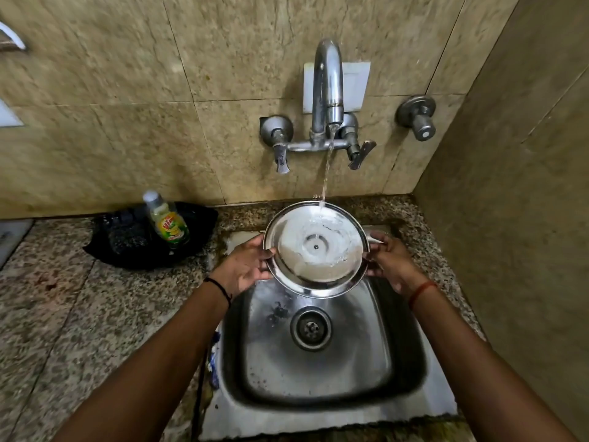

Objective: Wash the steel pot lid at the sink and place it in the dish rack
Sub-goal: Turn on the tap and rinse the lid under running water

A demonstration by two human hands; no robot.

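The round steel pot lid (315, 250) is held over the back of the steel sink (322, 390), its hollow underside facing up. Water from the wall tap (328, 90) runs in a thin stream onto the lid's far part and pools in it. My left hand (245, 266) grips the lid's left rim and my right hand (387, 260) grips its right rim. The sink's drain (310, 328) shows below the lid. No dish rack is in view.
A black tray (127, 247) holding a dish soap bottle (167, 221) and a dark scrubber sits on the granite counter (79, 314) left of the sink. A second valve knob (417, 118) juts from the tiled wall. A side wall (526, 186) closes in on the right.
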